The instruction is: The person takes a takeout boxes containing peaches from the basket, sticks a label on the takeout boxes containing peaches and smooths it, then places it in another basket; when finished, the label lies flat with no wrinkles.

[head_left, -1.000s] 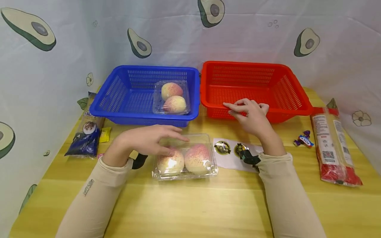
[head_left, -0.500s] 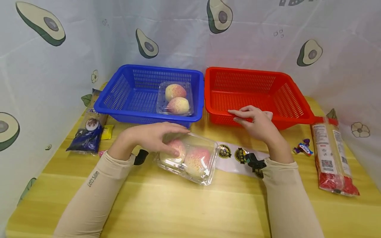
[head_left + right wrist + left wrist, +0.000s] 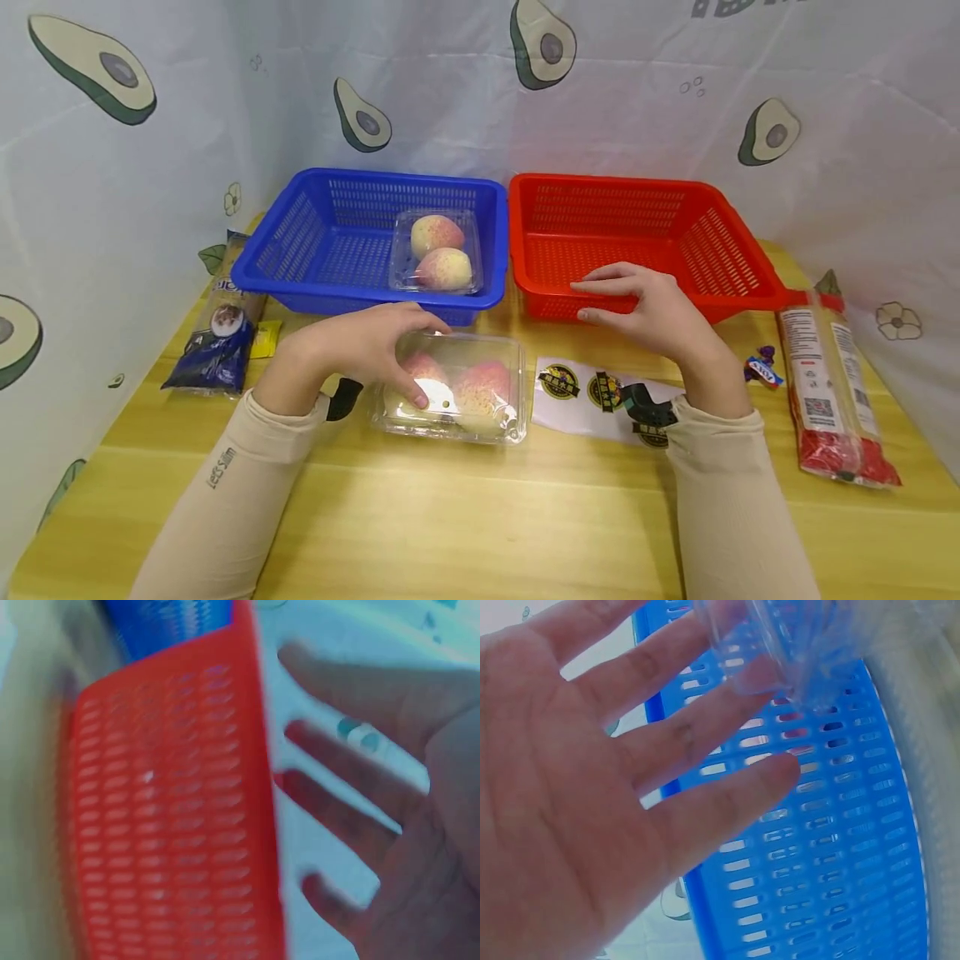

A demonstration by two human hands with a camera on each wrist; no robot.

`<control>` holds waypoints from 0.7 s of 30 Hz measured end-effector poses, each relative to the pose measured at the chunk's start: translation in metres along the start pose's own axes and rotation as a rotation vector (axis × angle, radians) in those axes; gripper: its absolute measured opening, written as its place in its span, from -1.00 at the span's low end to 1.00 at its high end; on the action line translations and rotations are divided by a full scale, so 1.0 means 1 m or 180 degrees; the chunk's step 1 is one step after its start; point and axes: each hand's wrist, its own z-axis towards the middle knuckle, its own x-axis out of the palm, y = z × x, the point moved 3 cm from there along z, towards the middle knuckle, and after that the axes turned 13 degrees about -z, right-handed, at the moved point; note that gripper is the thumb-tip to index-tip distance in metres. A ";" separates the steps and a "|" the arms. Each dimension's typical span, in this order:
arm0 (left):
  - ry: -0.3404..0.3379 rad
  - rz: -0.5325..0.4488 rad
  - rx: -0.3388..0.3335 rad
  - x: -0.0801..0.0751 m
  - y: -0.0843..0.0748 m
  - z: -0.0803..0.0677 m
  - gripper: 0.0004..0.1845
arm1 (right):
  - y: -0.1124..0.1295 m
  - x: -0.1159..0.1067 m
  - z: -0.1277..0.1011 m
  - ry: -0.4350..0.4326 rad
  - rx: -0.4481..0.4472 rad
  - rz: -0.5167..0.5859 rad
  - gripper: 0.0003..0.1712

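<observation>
My left hand [image 3: 367, 346] grips a clear plastic box [image 3: 465, 392] from its left end, with the thumb over the front side and the fingers behind. Two pink-and-yellow peaches [image 3: 483, 398] lie inside it. In the left wrist view, the spread fingers of that hand [image 3: 592, 772] meet the blurred clear plastic at the top. At the front rim of the red basket [image 3: 652, 250], my right hand [image 3: 652, 312] hovers with thumb and fingers apart, holding nothing. The right wrist view has its fingers loosely extended beside the basket's rim.
The blue basket [image 3: 315, 242] holds another clear box with two peaches [image 3: 442, 268]. A strip of round stickers [image 3: 577, 417] lies right of centre. Bagged packages flank the baskets: a blue one [image 3: 217, 342] left, a red one [image 3: 832, 383] right. Small candies [image 3: 763, 367] lie near the latter.
My left hand took hold of the peach box, which tilted, then levelled and shifted slightly left. My right hand's thumb and fingers have spread apart near the red rim.
</observation>
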 end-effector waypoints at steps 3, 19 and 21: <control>-0.0024 0.0039 -0.0048 0.001 -0.002 -0.002 -0.01 | 0.013 -0.001 -0.003 0.0162 -0.0368 0.0215 -0.61; 0.0001 -0.0036 -0.0150 0.003 -0.006 -0.009 -0.03 | 0.010 0.070 0.007 0.1855 0.0061 0.0207 -0.59; -0.0007 -0.0024 -0.0131 0.003 -0.007 -0.008 -0.03 | 0.009 0.071 0.007 0.1804 0.0060 0.0174 -0.59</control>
